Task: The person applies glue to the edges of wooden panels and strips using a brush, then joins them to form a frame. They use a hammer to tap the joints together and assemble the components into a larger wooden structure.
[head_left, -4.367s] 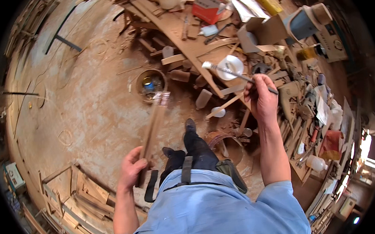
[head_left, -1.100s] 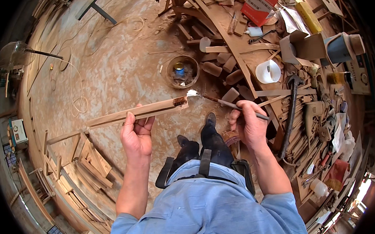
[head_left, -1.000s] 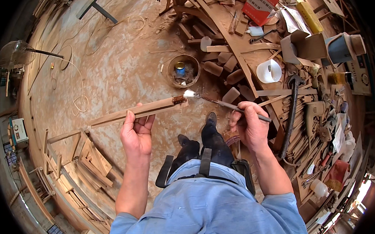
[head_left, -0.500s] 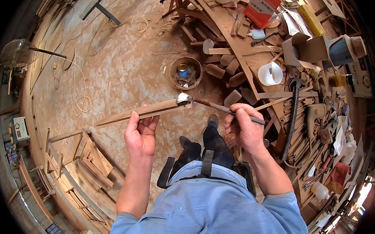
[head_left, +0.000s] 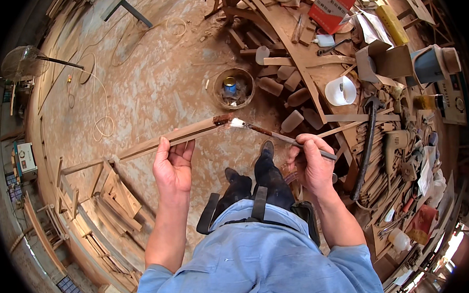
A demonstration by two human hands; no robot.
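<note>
Left hand (head_left: 174, 169) palm up, thumb on near edge of the wooden strip (head_left: 182, 133), fingers partly curled under its far side, a light pinch around mid-length. Strip's long axis runs near-left to far-right, far-right end rising a bit away from the body; that end has a dark brown coated patch (head_left: 222, 119), the rest is bare pale wood. Right hand (head_left: 313, 160) closed on the handle of a slim brush (head_left: 282, 137), thumb against fingers, no gap to speak of. Brush slants from the right hand toward far left, white bristles (head_left: 237, 122) right at the dark end of the strip; touching or just beside, can't tell. Key relation: strip's coated end lies far-left of right hand, tip to tip with the brush, axes meeting in a shallow angle; the left hand grips nearer that end than the right hand sits. Round basin (head_left: 250, 94) with blue can (head_left: 229, 85) on the floor, just far of the meeting point. Cluttered table (head_left: 314, 75) to the right, white cup (head_left: 340, 91) on it.
</note>
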